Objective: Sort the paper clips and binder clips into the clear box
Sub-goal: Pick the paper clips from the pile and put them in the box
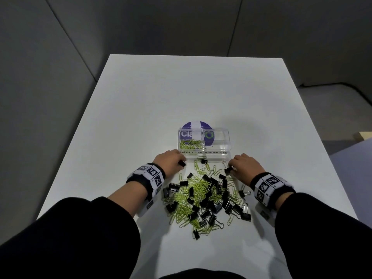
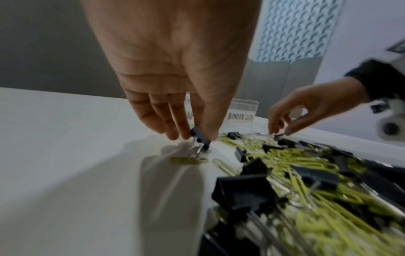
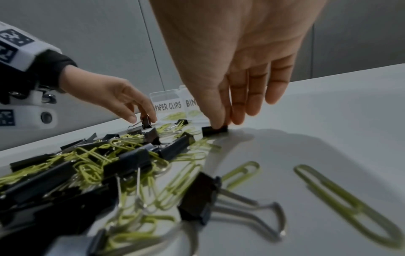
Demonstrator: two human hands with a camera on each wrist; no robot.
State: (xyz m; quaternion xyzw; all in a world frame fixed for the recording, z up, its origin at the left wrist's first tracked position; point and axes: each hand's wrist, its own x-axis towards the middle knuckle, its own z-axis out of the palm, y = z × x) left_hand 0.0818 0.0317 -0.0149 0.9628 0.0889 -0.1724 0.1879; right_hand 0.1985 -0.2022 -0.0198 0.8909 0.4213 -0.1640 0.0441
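**Both hands pinch binder clips at the pile's far edge**

The left hand (image 1: 170, 160) pinches a black binder clip (image 2: 199, 138) between thumb and fingertips, just left of the clear box (image 1: 204, 156). Its left compartment, labelled PAPER CLIPS, holds green paper clips (image 1: 190, 144); the BINDER CLIPS side looks bare. The mixed pile (image 1: 207, 200) lies between the wrists. The right hand (image 1: 246, 165) pinches a second binder clip (image 3: 214, 130) against the white table (image 1: 141, 109). Only the wrist views show either grip clearly.
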